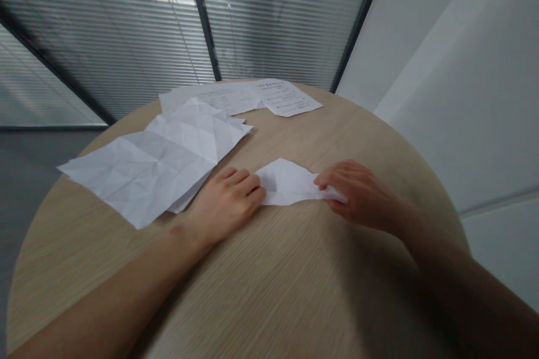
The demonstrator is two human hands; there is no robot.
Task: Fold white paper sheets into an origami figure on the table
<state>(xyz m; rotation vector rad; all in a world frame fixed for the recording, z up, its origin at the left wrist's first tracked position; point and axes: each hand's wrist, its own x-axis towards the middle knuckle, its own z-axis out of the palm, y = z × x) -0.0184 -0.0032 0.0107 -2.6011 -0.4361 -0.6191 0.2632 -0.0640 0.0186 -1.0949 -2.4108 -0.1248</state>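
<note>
A folded piece of white paper [290, 184] lies flat on the round light-wood table [320, 140], between my two hands. My left hand [225, 200] covers the paper's left end with curled fingers, and its thumb is hidden. My right hand [357, 195] pinches the paper's pointed right end between its fingers. A large creased white sheet [164, 151] lies just beyond and left of my left hand, touching neither the folded paper nor my right hand.
Printed white sheets [286, 98] lie near the table's far edge. Slatted blinds on a glass partition [118, 28] stand behind the table, and a white wall [433, 67] runs along the right. A grey floor [37, 179] shows at the left.
</note>
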